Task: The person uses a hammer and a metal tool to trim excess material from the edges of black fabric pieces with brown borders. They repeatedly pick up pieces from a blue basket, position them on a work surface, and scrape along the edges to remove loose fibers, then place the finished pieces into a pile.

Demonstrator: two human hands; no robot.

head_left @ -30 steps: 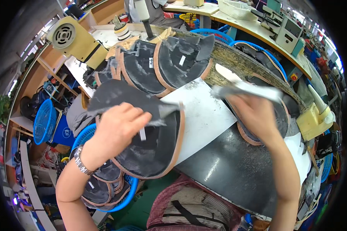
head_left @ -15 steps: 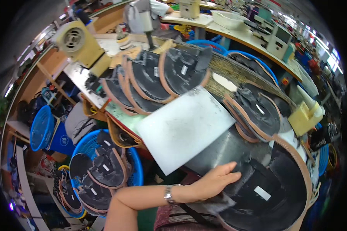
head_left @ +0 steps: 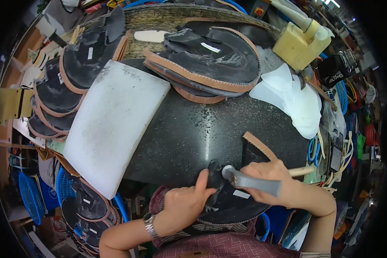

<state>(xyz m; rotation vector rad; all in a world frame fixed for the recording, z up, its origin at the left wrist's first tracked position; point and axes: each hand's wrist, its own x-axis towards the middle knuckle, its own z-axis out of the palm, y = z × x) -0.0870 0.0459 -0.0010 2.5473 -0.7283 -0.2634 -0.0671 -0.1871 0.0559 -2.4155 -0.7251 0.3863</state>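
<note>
A black curved shoe upper (head_left: 228,208) with a tan notched edge and a white label lies on the dark work slab (head_left: 189,129) in front of me. My left hand (head_left: 182,206) rests at its left side, index finger stretched and thumb pressed onto the black material, the other fingers curled. Wrapped round a wooden-handled hammer (head_left: 258,183) is my right hand (head_left: 268,178). The hammer's round steel face sits over the upper, close beside my left fingertip; whether it touches cannot be told. Part of the upper is hidden under both hands.
A white rectangular board (head_left: 116,120) lies to the left. Stacked uppers (head_left: 210,60) stand beyond the slab, with more uppers (head_left: 90,56) at the far left. White flat pieces (head_left: 292,99) and a yellow container (head_left: 299,47) are at the right. A blue basket (head_left: 66,187) holds uppers lower left.
My view has turned down toward the slab. My right hand has come into view with the hammer. The upper has shifted and turned in front of me, and my left index finger now points onto it.
</note>
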